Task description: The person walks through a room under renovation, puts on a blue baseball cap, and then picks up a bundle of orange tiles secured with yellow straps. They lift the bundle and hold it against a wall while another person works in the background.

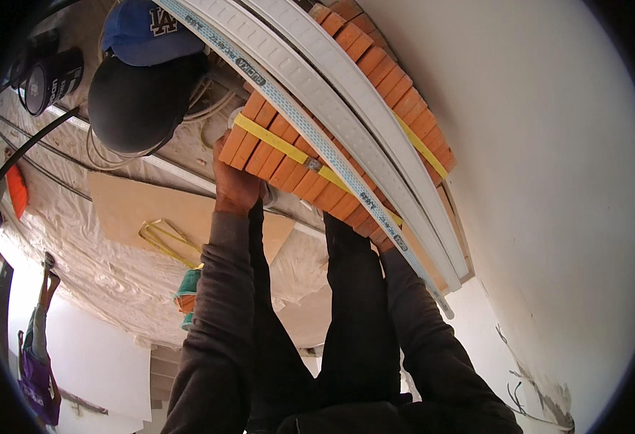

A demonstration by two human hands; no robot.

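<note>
A bundle of orange bricks [285,173], standing side by side and bound with a yellow strap [270,137], is between my two hands. My left hand [236,184] is closed round the bundle's left end, its fingertips partly hidden. At the lower right end, my right hand [384,240] grips the bundle; bricks and a strip cover most of its fingers. Long white metal profiles [317,101] and a strip with a blue pattern [295,112] run diagonally across the bricks. Behind them, against the wall, is another strapped stack of bricks [386,76].
A white wall [549,181] rises on the right, with loose wires low down. At the left are a black rounded object [140,105], a blue cap [151,36], a dark bucket [53,79] and cables. A board [136,210] lies on the sheeted floor. Another person [39,362] is far left.
</note>
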